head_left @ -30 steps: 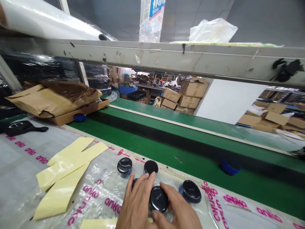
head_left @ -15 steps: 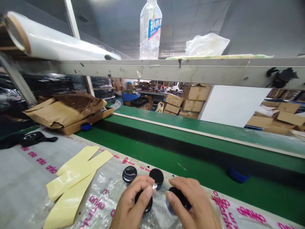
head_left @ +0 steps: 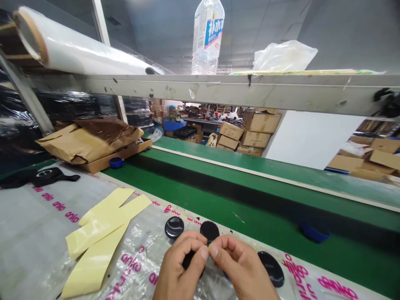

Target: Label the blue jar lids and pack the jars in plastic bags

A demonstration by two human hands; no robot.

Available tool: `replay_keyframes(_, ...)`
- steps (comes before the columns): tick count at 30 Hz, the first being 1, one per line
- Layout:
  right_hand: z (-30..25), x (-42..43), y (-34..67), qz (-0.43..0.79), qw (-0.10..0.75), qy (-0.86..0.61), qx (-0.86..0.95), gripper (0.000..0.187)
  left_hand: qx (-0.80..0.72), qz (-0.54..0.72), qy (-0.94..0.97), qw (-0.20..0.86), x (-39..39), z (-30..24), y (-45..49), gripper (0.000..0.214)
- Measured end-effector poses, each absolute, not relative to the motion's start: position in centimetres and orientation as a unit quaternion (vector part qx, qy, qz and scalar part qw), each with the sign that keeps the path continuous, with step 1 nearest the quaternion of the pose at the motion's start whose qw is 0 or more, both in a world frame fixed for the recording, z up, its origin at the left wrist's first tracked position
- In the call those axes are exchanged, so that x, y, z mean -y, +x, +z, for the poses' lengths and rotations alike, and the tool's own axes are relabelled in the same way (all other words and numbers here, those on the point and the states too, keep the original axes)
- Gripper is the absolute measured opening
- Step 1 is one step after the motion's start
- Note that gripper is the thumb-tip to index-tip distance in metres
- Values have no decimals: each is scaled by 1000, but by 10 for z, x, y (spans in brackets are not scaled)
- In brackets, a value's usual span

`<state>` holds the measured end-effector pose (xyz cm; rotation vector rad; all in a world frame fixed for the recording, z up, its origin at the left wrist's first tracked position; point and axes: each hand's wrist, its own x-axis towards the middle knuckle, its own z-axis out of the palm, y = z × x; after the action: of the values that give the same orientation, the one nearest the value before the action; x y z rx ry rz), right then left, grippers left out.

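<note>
My left hand [head_left: 183, 266] and my right hand [head_left: 245, 268] meet at the fingertips above the plastic-covered table, both closed in a pinch. Whatever lies between the fingertips is too small or hidden to name. Under the left hand a black round piece [head_left: 188, 259] is partly covered. Just beyond the fingers stand a glossy black round cap [head_left: 174, 227] and a matt-topped black round piece [head_left: 209, 230]. Another glossy black disc [head_left: 271, 268] lies right of my right hand. A bit of blue shows beneath the right hand, mostly hidden.
Yellow strips [head_left: 100, 246] lie on the printed plastic sheet [head_left: 37, 225] at left. Behind runs a green conveyor belt [head_left: 193, 193] with blue rings [head_left: 314, 231] on it. A cardboard tray [head_left: 121, 156] with brown paper sits at back left. A beam [head_left: 175, 88] crosses above, carrying a bottle [head_left: 208, 39].
My right hand has left the dark round piece it was around and moved left to my left fingertips. The small clear bit in the left pinch no longer shows. A glossy disc is now visible at right.
</note>
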<state>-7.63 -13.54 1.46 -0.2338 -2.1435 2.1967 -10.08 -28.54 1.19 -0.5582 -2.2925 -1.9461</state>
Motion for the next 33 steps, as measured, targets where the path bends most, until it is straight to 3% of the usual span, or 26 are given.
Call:
replay_keyframes(6,4,146,-74,709,47,-71,700,47,750,-640,-137,96,280,8,-96,28)
replay_keyframes(11,-1,151,-72,705,58,-63,704,45,751,-648,-104,68,280,5,-97,33)
replay_keyframes(16,8,133,-75,656,153,-120,729,44,801,-578,-112,107,295,-1,-116,28)
replay_keyframes(18,10,119,-83,624,182,-136,747,43,850,-484,-158,136,298,-6,-129,48)
replay_keyframes(20,7,107,-93,595,168,-132,775,40,887,-386,-219,130,296,-11,-141,75)
replay_keyframes(22,2,100,-102,567,140,-111,804,37,903,-324,-265,97,289,-12,-148,89)
replay_keyframes(28,-14,104,-114,548,104,-91,825,35,907,-291,-302,-22,268,-2,-154,96)
replay_keyframes(33,-18,105,-116,556,88,-91,821,38,914,-315,-255,-28,260,-11,-158,93)
